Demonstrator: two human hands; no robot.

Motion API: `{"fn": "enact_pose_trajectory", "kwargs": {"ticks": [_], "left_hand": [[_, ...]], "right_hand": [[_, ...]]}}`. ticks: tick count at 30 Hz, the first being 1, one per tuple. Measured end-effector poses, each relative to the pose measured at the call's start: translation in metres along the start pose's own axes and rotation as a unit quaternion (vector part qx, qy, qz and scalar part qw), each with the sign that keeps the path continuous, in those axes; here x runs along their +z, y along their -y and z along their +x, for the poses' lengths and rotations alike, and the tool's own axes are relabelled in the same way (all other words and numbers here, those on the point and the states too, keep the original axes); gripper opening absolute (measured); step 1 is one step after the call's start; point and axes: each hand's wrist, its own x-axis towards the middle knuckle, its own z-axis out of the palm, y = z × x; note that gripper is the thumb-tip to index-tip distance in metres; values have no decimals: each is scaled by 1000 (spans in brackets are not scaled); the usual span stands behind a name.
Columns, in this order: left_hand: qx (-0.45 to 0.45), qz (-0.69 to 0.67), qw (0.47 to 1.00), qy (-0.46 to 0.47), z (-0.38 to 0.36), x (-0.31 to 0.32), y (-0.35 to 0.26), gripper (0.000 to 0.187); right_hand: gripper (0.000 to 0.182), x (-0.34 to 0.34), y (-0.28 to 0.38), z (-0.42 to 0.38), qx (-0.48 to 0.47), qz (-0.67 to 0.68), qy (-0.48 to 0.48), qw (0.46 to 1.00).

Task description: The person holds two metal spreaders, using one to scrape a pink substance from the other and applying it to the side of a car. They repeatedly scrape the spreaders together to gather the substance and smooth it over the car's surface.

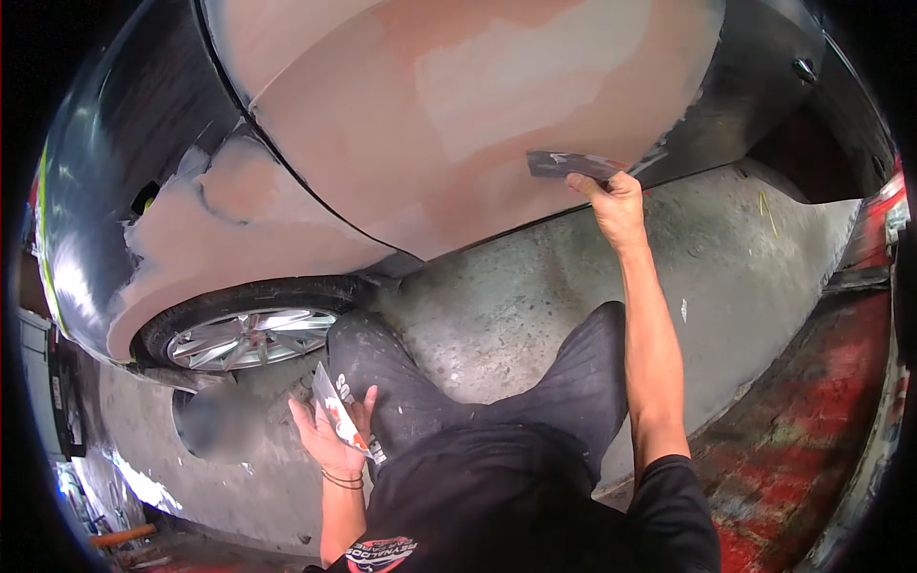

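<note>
My right hand (pixel 621 208) grips a wide, dark, flat filler spreader (pixel 549 164) between thumb and fingers. The spreader lies against the lower part of the car door (pixel 382 134), which is coated in pinkish-beige filler with redder patches. Low by my left knee, my left hand (pixel 330 449) holds a flat filler board (pixel 334 401), tilted up, its fingers partly spread around it. Red and whitish paste is smeared on the board's face. How its lower edge rests in the palm is partly hidden.
Left of the door seam, the front fender (pixel 229 201) also carries filler above the wheel (pixel 253 339). Concrete floor (pixel 478 334) lies under me. Red-stained flooring (pixel 793 439) is at right. A round dark object (pixel 191 420), partly blurred, sits below the wheel.
</note>
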Motion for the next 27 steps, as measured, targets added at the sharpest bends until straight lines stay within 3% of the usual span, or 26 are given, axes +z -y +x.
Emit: {"fn": "enact_pose_trajectory", "kwargs": {"ticks": [13,16,19,22,25,27], "left_hand": [[-45,3,999,30,9,-9,19,82],[-49,8,998,26,11,-10,20,81],[-50,5,999,7,9,-7,18,82],[-50,5,999,13,9,-11,18,83],[-45,14,998,45,13,-21,15,84],[-39,8,998,38,14,-22,15,83]], "right_hand": [[19,3,7,0,-1,30,-29,999],[19,6,1,-2,-5,-21,-7,1000],[18,3,1,0,-15,36,-14,999],[18,13,-3,-2,-38,-29,-21,999],[24,1,7,-2,17,14,-33,999],[18,12,0,1,-24,16,-32,999]]}}
